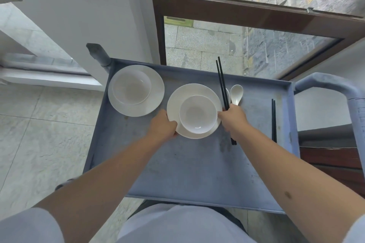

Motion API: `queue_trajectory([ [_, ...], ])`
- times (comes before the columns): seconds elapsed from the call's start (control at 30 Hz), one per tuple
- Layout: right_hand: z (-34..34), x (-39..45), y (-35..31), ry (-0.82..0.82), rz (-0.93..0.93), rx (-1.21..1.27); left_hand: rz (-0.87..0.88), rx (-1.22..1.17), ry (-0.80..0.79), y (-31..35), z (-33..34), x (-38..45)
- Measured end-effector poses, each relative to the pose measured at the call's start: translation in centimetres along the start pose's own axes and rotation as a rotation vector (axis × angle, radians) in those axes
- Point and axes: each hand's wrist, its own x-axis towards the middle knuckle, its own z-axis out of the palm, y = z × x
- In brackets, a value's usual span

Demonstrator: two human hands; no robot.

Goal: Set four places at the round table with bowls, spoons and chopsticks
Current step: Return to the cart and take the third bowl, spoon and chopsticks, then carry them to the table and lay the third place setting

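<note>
Left hand (165,125) grips the plate (197,92) under a bowl (198,114); right hand (234,117) clutches black chopsticks (223,83) and, seemingly, a white spoon (236,92).

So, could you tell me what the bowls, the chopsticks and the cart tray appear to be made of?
Near bowl and far bowl: glossy white, likely glazed ceramic or melamine, with soft highlights. Held chopsticks: smooth black, probably plastic or lacquered wood. Cart tray: dull grey-blue, scuffed, seemingly painted metal or plastic.

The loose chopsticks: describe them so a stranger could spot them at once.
Find the grey cart tray and go to its right rim. The loose chopsticks lie there alone, flat on the tray. The other pair is held in the right hand beside the plate.
</note>
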Motion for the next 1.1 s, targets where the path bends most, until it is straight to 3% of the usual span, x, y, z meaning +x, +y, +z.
queue_trajectory([
  [0.3, -1.9, -4.0, 3.4, -0.158, -0.034, 0.176, -0.033, -0.304, -0.035, -2.5, 1.1, -5.8],
  [0.7, -3.2, -12.2, 4.5, -0.431, -0.213, 0.078, -0.052, -0.479, 0.28, -8.6, 2.8, -19.9],
  [0.87, 0.5, -16.7, 3.7, -0.548, -0.246, -0.028, -0.065, -0.635, 0.431, -12.9, 1.2, -26.1],
  [1.1, 10.6, -25.8, 1.6, -0.717, -0.407, -0.255, -0.165, -0.71, 0.674, -22.0, -4.1, -33.6],
])
